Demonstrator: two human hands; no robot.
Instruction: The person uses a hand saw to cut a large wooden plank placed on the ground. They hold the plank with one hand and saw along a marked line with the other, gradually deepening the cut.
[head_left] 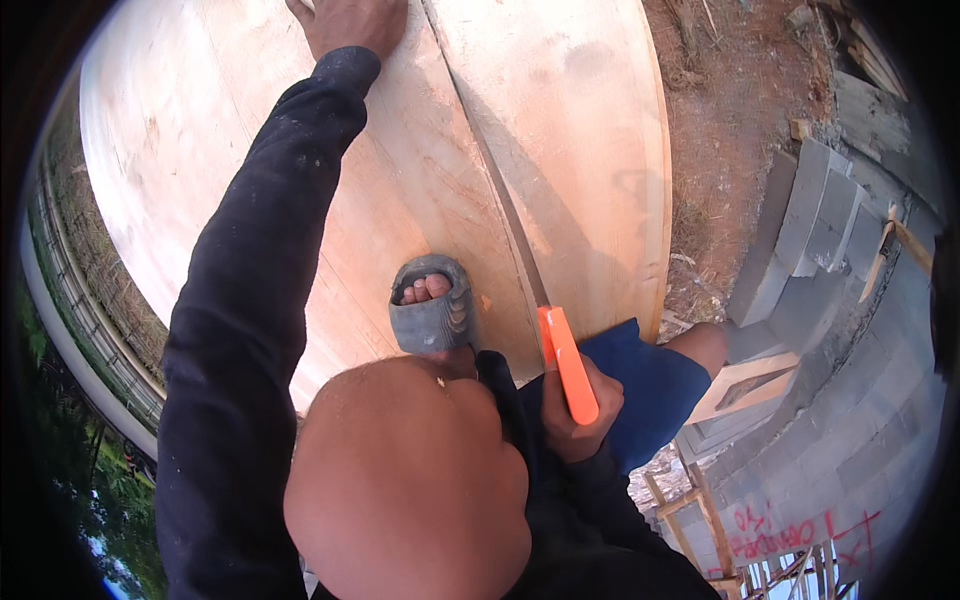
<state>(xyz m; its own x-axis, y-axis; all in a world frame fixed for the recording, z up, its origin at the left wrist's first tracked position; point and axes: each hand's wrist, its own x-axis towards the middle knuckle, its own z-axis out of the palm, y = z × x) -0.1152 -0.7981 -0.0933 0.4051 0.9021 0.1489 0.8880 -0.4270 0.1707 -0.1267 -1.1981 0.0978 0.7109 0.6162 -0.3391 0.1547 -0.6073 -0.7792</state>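
A handsaw with an orange handle (568,365) is gripped in my right hand (590,405), close in front of my body. Its long thin blade (510,217) runs away from me along a dark cut line in a plywood sheet (390,180). Far off at the upper edge, my left hand (358,25) rests on the sheet to the left of that line. Its thumb side is spread, while most of its fingers fall outside the picture. My foot in a grey slide sandal (430,320) presses on the plywood, left of the saw.
My bent bare knee (400,470) fills the lower middle. To the right lie reddish soil (710,130), stacked grey blocks (800,220) and a block wall (850,420) with red writing. A wooden frame (705,515) stands at the lower right. Greenery (110,500) shows at the lower left.
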